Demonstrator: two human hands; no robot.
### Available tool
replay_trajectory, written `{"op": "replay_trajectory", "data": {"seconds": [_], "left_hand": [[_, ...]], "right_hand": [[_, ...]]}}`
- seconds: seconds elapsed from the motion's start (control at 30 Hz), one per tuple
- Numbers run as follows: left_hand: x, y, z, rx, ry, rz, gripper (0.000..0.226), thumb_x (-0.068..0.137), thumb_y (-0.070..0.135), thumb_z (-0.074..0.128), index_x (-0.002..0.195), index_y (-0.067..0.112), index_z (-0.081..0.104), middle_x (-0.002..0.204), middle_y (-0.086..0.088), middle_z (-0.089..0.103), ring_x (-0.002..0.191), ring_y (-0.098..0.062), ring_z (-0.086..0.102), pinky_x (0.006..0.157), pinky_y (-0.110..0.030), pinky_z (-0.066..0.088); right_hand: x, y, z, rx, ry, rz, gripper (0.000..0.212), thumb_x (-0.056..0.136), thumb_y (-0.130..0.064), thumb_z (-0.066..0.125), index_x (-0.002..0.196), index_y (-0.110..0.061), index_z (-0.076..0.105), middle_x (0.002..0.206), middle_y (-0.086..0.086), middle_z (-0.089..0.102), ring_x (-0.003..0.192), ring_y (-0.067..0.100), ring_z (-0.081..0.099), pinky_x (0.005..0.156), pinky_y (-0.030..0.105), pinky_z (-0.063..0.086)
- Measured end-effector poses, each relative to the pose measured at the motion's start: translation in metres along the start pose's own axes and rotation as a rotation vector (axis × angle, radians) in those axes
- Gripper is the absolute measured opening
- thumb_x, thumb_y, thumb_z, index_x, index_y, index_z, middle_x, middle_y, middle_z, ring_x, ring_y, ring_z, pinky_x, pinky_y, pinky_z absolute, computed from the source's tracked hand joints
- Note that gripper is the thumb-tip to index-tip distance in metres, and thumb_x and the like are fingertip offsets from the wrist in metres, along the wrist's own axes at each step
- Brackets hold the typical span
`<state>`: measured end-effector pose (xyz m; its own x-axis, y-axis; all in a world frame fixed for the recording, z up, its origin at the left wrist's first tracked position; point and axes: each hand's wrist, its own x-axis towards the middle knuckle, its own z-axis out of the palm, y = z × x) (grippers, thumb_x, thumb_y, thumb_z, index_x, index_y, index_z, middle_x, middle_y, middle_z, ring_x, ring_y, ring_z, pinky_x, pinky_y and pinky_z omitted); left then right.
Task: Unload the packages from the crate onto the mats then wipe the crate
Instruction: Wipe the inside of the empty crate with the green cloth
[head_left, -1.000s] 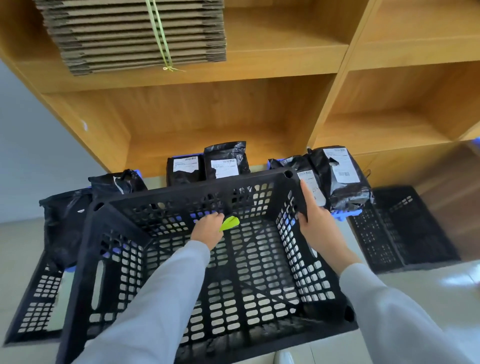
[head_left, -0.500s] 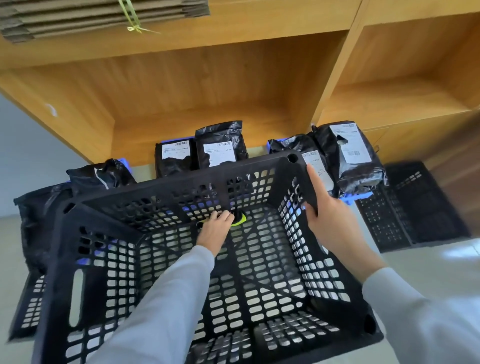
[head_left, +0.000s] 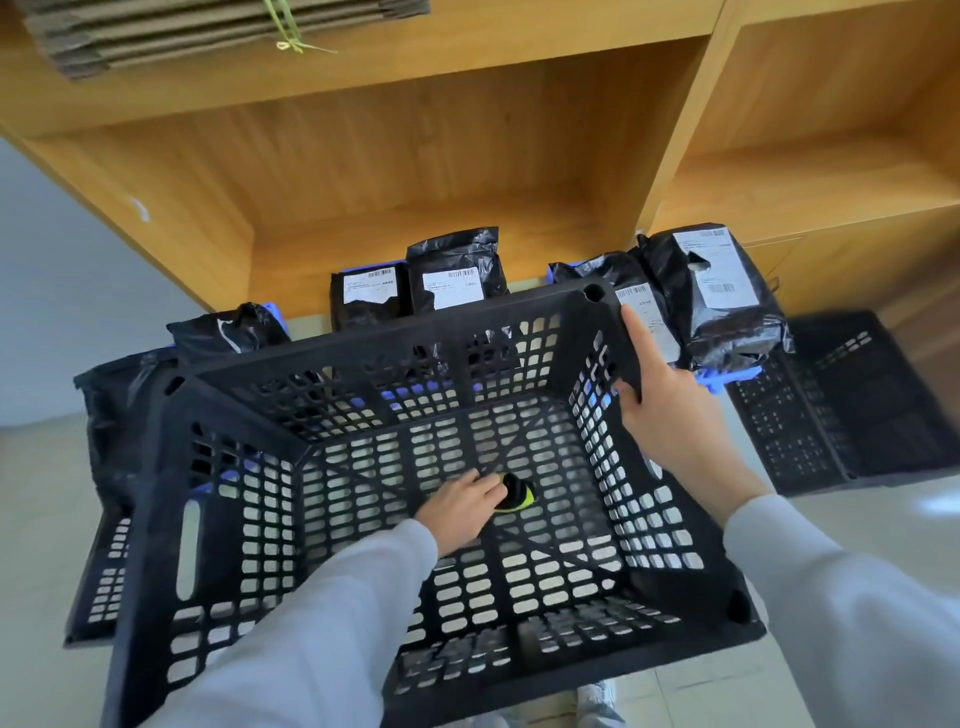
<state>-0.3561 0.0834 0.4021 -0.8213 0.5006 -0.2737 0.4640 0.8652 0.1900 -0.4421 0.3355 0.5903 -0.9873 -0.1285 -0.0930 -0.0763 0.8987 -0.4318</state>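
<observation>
left hand (head_left: 460, 506) presses cloth (head_left: 517, 496) inside crate (head_left: 363, 353); right hand (head_left: 667, 410) grips its rim.

Long pale grey sleeves (head_left: 322, 623) (loose, plain) cover both arms.

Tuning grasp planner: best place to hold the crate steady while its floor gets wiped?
Probably the top rim of the crate on its right wall, taken from above and outside, as the right hand does now. The rim is a solid bar above the slotted walls, and that side leaves the floor free for the left hand and cloth.
</observation>
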Motion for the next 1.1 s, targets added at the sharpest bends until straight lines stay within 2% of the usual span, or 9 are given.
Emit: {"op": "replay_trajectory", "data": {"seconds": [0.1,0.23,0.4,0.53,0.67,0.77,0.9,1.0,1.1], "left_hand": [[-0.017,0.016,0.010,-0.064,-0.019,0.082,0.036,0.096,0.008,0.056,0.132,0.010,0.056,0.137,-0.005,0.056,0.117,-0.028,0.056,0.090,-0.039,0.053],[-0.030,0.032,0.013,-0.128,-0.150,0.246,0.031,0.100,0.016,0.055,0.130,0.009,0.056,0.128,-0.007,0.057,0.114,-0.028,0.055,0.096,-0.043,0.051],[-0.036,0.044,0.010,-0.191,-0.288,0.383,0.029,0.102,0.023,0.054,0.127,0.009,0.055,0.116,-0.008,0.057,0.107,-0.030,0.056,0.091,-0.045,0.050],[-0.032,0.047,0.001,-0.311,-0.401,0.310,0.031,0.102,0.029,0.054,0.124,0.006,0.059,0.118,-0.009,0.060,0.109,-0.027,0.056,0.091,-0.046,0.050],[-0.024,0.048,-0.007,-0.377,-0.359,0.229,0.039,0.099,0.031,0.064,0.130,0.007,0.063,0.125,-0.009,0.062,0.113,-0.024,0.056,0.091,-0.037,0.046],[-0.013,0.040,-0.018,-0.403,-0.288,0.161,0.024,0.096,0.024,0.068,0.112,0.006,0.068,0.110,-0.007,0.062,0.101,-0.023,0.057,0.084,-0.035,0.044],[0.007,0.011,-0.021,-0.370,-0.271,0.072,0.014,0.093,0.021,0.068,0.089,0.009,0.061,0.096,0.000,0.056,0.088,-0.020,0.055,0.081,-0.038,0.049],[0.022,0.000,-0.025,-0.355,-0.227,0.050,0.013,0.095,0.020,0.067,0.089,0.013,0.058,0.094,0.007,0.050,0.086,-0.016,0.052,0.077,-0.036,0.045],[0.040,-0.021,-0.035,-0.328,-0.138,-0.014,0.005,0.096,0.016,0.064,0.101,0.016,0.062,0.100,0.010,0.048,0.095,-0.014,0.052,0.078,-0.031,0.038]], "right_hand": [[-0.002,-0.001,-0.001,0.008,0.009,-0.007,0.090,0.098,-0.012,0.053,0.157,-0.044,-0.008,0.063,0.007,0.054,0.054,0.025,0.054,0.048,0.039,0.047],[-0.001,0.000,0.000,-0.002,0.016,-0.010,0.090,0.098,-0.011,0.053,0.158,-0.042,-0.007,0.063,0.006,0.054,0.051,0.022,0.052,0.045,0.033,0.041],[-0.001,0.000,0.001,0.007,0.017,-0.004,0.091,0.098,-0.012,0.054,0.157,-0.044,-0.008,0.063,0.006,0.055,0.051,0.024,0.054,0.046,0.036,0.047],[0.000,0.000,0.001,0.009,0.016,-0.004,0.089,0.098,-0.011,0.053,0.158,-0.042,-0.006,0.063,0.007,0.056,0.051,0.024,0.055,0.045,0.035,0.045],[0.001,0.001,0.001,-0.003,0.009,0.005,0.089,0.098,-0.011,0.053,0.158,-0.042,-0.005,0.060,0.008,0.053,0.051,0.025,0.052,0.045,0.031,0.036],[0.001,0.000,0.000,-0.015,0.010,0.004,0.089,0.098,-0.012,0.054,0.159,-0.041,-0.005,0.059,0.006,0.051,0.048,0.023,0.048,0.044,0.027,0.030],[-0.001,0.000,-0.001,-0.027,0.004,-0.008,0.088,0.100,-0.013,0.053,0.159,-0.040,-0.005,0.060,0.007,0.052,0.047,0.022,0.048,0.043,0.026,0.028],[-0.001,-0.001,-0.003,-0.028,-0.002,-0.009,0.086,0.100,-0.015,0.053,0.160,-0.039,-0.005,0.062,0.008,0.055,0.049,0.022,0.051,0.042,0.027,0.030],[-0.001,-0.001,-0.003,-0.033,-0.002,-0.005,0.086,0.101,-0.017,0.053,0.160,-0.040,-0.005,0.064,0.008,0.057,0.051,0.022,0.052,0.042,0.028,0.031]]}}
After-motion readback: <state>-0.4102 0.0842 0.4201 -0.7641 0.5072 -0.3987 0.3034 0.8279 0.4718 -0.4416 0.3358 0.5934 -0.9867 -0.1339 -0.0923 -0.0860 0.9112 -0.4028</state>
